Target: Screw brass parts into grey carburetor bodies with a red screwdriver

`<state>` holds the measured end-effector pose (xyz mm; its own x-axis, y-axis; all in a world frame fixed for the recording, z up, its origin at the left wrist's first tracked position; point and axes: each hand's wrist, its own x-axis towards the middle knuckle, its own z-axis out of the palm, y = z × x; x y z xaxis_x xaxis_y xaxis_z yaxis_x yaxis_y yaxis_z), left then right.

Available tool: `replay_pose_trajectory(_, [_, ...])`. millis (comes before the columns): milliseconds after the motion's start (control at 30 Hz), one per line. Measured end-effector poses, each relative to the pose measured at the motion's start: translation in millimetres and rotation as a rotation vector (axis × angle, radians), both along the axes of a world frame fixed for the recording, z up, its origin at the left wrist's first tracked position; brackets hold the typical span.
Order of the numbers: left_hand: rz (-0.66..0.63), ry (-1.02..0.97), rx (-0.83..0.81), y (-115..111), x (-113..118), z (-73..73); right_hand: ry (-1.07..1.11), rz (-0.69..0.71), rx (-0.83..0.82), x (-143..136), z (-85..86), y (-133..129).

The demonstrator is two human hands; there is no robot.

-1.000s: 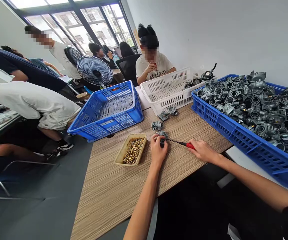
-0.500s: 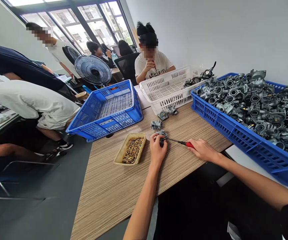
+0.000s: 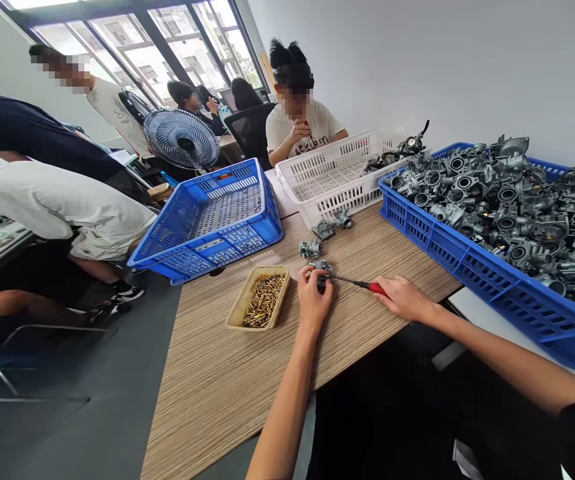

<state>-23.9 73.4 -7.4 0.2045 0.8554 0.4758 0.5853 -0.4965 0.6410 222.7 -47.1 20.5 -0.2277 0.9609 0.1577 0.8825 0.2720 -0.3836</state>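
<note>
My left hand (image 3: pixel 313 297) is wrapped round a grey metal carburetor part (image 3: pixel 321 267) on the wood-grain table (image 3: pixel 207 373). My right hand (image 3: pixel 401 297) grips the red handle of a screwdriver (image 3: pixel 378 289). Its dark shaft points left, and the tip meets the part beside my left fingers; the exact contact point is too small to tell. Left of my left hand stands a cream tray (image 3: pixel 233 316) holding many small brass pieces. Just beyond the held part lies another metal part (image 3: pixel 310 249), with two more, one of them a round-mouthed part (image 3: pixel 323 230), farther back.
A blue crate (image 3: pixel 467 267) heaped with metal parts stands at the right. A white crate (image 3: pixel 317 212) with a few parts and a blue crate (image 3: pixel 207 257) stand at the back. A person (image 3: pixel 302 133) sits across the table; others and a fan (image 3: pixel 182 139) are at the left.
The view has shifted slightly, so the scene sits a little farther left. Both hands keep their hold on the part and the screwdriver. The standing person at the left leans farther left.
</note>
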Motion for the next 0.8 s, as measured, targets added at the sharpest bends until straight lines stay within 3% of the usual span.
replay_pose_trajectory(800, [-0.001,0.013,-0.014,-0.6,0.2,-0.2,-0.002,0.012,-0.032,-0.9,2.9,0.7])
